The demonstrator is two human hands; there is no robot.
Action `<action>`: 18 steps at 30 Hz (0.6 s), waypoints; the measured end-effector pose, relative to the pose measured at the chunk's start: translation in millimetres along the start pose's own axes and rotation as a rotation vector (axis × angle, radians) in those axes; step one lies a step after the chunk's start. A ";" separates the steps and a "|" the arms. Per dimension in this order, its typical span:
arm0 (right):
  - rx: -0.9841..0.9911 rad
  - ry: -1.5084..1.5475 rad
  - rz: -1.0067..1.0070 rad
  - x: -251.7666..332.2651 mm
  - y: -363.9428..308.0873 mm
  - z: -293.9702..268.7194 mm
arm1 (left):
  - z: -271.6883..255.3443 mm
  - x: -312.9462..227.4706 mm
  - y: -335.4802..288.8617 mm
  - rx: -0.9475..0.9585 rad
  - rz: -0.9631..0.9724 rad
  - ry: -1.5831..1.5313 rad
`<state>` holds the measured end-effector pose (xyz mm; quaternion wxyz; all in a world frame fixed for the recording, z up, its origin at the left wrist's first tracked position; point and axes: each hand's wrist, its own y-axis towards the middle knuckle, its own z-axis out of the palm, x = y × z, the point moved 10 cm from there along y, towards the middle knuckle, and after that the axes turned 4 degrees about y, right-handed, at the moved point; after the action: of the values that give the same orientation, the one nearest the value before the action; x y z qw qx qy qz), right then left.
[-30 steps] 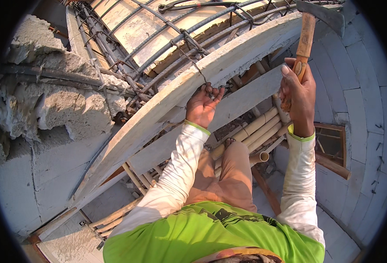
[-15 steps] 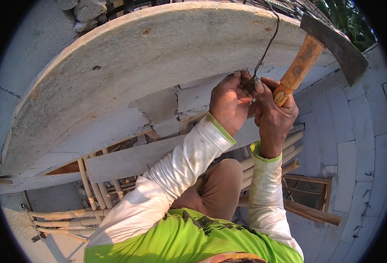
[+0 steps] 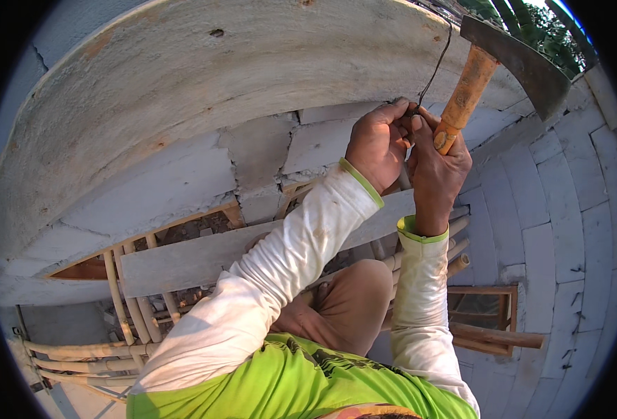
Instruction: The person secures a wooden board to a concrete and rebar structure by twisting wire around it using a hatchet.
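Note:
My right hand (image 3: pixel 440 171) is closed round the lower end of a hatchet's wooden handle (image 3: pixel 469 84). Its dark steel head (image 3: pixel 521 64) points up and to the right, over the concrete edge. The thumb and forefinger of the same hand also pinch a thin dark wire (image 3: pixel 436 70), which hangs over the curved concrete beam (image 3: pixel 183 91). Beside it, my left hand (image 3: pixel 378 146) has its palm turned up and its fingers curled at the wire's lower end. Where both sets of fingertips meet, the wire's end is mostly hidden.
A pale plank (image 3: pixel 197 258) lies below my forearms, with bamboo poles (image 3: pixel 88 351) at lower left and more under my right arm. To the right rises a block wall (image 3: pixel 546 202) with a wooden frame (image 3: pixel 511 314) and a protruding timber (image 3: pixel 497 335). My bent knee (image 3: pixel 364 293) is below.
Both hands have moved slightly upward, the left one also to the right. The hatchet head has shifted a little left. The view has tilted, and the fingers still work at the wire.

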<state>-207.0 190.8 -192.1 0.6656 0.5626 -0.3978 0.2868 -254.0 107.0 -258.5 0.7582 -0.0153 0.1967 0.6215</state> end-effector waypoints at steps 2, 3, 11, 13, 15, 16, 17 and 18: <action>-0.002 -0.014 0.017 -0.5 -1.7 0.7 | -6.1 1.1 -1.3 -0.050 -0.001 0.039; -0.002 -0.033 0.029 0.6 -1.0 0.1 | -4.7 2.4 -0.9 -0.069 0.000 0.054; 0.018 -0.118 -0.092 -1.1 7.2 -10.9 | 3.8 8.9 2.3 -0.064 0.131 0.157; 0.025 -0.152 -0.115 4.6 9.3 -11.5 | 4.1 11.8 3.3 -0.089 0.153 0.178; 0.015 -0.215 -0.141 8.1 10.8 -12.5 | 6.6 13.1 5.8 -0.090 0.166 0.108; 0.032 -0.224 -0.157 8.3 12.0 -12.1 | 7.7 12.3 6.0 -0.091 0.171 0.078; 0.050 -0.232 -0.172 8.2 13.9 -13.1 | 6.5 11.6 5.0 -0.115 0.179 0.076; 0.066 -0.244 -0.187 10.2 14.7 -13.5 | 7.4 11.8 3.2 -0.138 0.185 0.072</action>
<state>-211.1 206.3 -176.5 0.6173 0.6495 -0.4118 0.1659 -253.2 120.8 -254.7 0.6871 -0.0713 0.1812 0.6999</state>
